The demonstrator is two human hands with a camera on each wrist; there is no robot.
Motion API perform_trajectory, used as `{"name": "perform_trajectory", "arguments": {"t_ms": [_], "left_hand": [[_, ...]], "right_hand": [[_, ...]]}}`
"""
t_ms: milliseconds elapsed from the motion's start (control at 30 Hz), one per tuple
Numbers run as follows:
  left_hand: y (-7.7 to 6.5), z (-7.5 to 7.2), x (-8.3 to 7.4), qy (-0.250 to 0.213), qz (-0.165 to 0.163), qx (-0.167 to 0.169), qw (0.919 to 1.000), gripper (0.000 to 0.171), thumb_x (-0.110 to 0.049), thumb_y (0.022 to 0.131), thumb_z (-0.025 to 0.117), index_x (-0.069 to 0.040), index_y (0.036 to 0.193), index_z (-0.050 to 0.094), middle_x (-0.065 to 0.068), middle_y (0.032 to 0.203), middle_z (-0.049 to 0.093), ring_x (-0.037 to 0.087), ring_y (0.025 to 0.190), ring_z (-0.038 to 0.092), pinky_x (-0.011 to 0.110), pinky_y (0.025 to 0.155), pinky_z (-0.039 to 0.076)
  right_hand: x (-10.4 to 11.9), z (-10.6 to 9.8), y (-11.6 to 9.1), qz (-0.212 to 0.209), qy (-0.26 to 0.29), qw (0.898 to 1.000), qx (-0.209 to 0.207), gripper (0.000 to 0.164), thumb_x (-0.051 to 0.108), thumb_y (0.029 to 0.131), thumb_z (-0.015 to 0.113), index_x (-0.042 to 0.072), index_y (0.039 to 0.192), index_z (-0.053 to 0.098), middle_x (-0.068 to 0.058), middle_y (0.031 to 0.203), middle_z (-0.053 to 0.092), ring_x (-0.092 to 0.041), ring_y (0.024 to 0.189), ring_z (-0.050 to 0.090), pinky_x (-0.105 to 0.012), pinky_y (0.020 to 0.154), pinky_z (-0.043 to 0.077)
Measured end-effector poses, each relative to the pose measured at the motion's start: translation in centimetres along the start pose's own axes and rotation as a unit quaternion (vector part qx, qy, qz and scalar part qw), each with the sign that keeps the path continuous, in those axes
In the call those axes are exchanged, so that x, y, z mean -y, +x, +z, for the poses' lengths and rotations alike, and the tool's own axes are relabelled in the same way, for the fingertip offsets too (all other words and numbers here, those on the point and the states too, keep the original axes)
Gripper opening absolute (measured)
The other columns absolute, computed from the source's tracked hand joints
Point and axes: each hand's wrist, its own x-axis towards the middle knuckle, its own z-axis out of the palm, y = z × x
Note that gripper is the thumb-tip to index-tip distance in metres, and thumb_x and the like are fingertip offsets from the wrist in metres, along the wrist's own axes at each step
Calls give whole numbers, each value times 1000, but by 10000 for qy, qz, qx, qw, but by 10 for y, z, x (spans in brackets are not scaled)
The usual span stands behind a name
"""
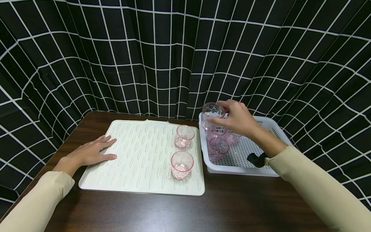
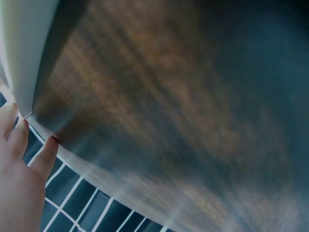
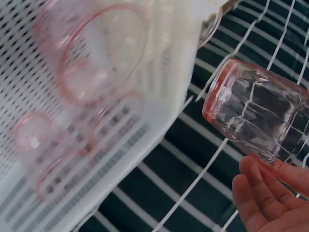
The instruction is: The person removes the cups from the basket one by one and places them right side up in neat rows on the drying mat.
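Observation:
My right hand (image 1: 239, 117) pinches a clear pink-tinted glass (image 1: 209, 120) between thumb and fingers, over the back left corner of a white plastic basket (image 1: 242, 170). The right wrist view shows this held glass (image 3: 260, 106) with its base toward the camera's left and the fingers (image 3: 256, 193) at its side. Several similar glasses (image 1: 219, 147) lie in the basket's left part. My left hand (image 1: 87, 153) rests with spread fingers on the left edge of a white ridged draining tray (image 1: 139, 145). Two pink-rimmed glasses, a front one (image 1: 182, 166) and a back one (image 1: 184, 137), stand upright along the tray's right side.
Tray and basket sit side by side on a dark brown wooden table (image 1: 232, 199), nearly touching. A black curtain with a white grid (image 1: 162, 64) hangs behind and around the table. A small black object (image 1: 256, 160) shows by my right cuff.

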Motion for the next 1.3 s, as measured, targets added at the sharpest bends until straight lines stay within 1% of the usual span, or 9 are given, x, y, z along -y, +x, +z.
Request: {"name": "perform_trajectory", "arguments": {"t_ms": [267, 467, 600, 733, 833, 900, 1100, 1233, 1300], "left_hand": [[1, 0, 0, 22, 6, -10, 10000, 96, -75, 85, 54, -9, 153, 38, 26, 159, 27, 51, 144, 20, 78, 100, 26], [0, -1, -1, 17, 16, -19, 10000, 95, -74, 86, 55, -9, 153, 39, 26, 158, 27, 51, 145, 20, 78, 100, 26], [1, -1, -1, 10, 7, -6, 10000, 97, -76, 85, 54, -9, 153, 38, 25, 159, 27, 50, 145, 20, 78, 99, 26], [1, -1, -1, 10, 19, -7, 10000, 97, -76, 85, 54, -9, 153, 39, 25, 159, 27, 50, 145, 20, 79, 99, 26], [0, -2, -2, 12, 35, -20, 10000, 96, -75, 85, 54, -9, 153, 39, 25, 159, 27, 50, 145, 20, 78, 100, 26], [0, -3, -3, 22, 25, -20, 10000, 95, -75, 86, 54, -9, 153, 39, 25, 158, 27, 50, 145, 20, 79, 99, 25], [0, -2, -4, 24, -33, 0, 10000, 97, -76, 85, 53, -9, 153, 39, 25, 159, 27, 50, 145, 20, 79, 99, 25], [0, -1, -3, 46, -27, -21, 10000, 96, -76, 85, 54, -9, 153, 39, 25, 159, 27, 50, 145, 20, 79, 99, 25], [0, -1, -2, 60, -17, -30, 10000, 96, -75, 85, 55, -9, 153, 40, 25, 158, 28, 50, 145, 21, 79, 99, 25]], "right_hand": [[40, 27, 2, -609, 218, 9977, 209, 76, 45, 79, 82, -4, 133, 60, -13, 108, 67, -23, 92, 63, -33, 67, 54], [67, 50, 4, -1000, 329, 9930, 528, 75, 47, 80, 81, -1, 133, 60, -8, 99, 66, -20, 85, 60, -31, 69, 52], [82, 61, 5, -1153, 496, 9896, 706, 74, 47, 80, 81, 1, 135, 59, -6, 101, 66, -17, 86, 59, -30, 72, 52], [93, 72, 6, -1258, 563, 9868, 851, 74, 46, 81, 80, 4, 137, 58, -5, 106, 65, -16, 90, 60, -30, 74, 52], [101, 82, 5, -1316, 468, 9856, 955, 74, 48, 81, 79, 6, 138, 58, -5, 110, 65, -15, 93, 63, -30, 74, 52], [106, 89, 5, -1374, 398, 9842, 1039, 74, 48, 81, 79, 5, 138, 58, -6, 115, 66, -16, 97, 65, -30, 77, 53], [117, 108, 1, -1472, 491, 9755, 1559, 75, 44, 83, 78, 2, 140, 54, -12, 126, 65, -20, 104, 67, -35, 89, 53], [121, 120, -3, -1542, 475, 9698, 1831, 74, 43, 85, 77, 2, 141, 53, -13, 130, 63, -21, 107, 67, -36, 93, 53], [122, 126, -5, -1535, 470, 9670, 1980, 76, 44, 85, 77, 1, 142, 51, -13, 132, 62, -21, 109, 67, -34, 93, 53]]}}
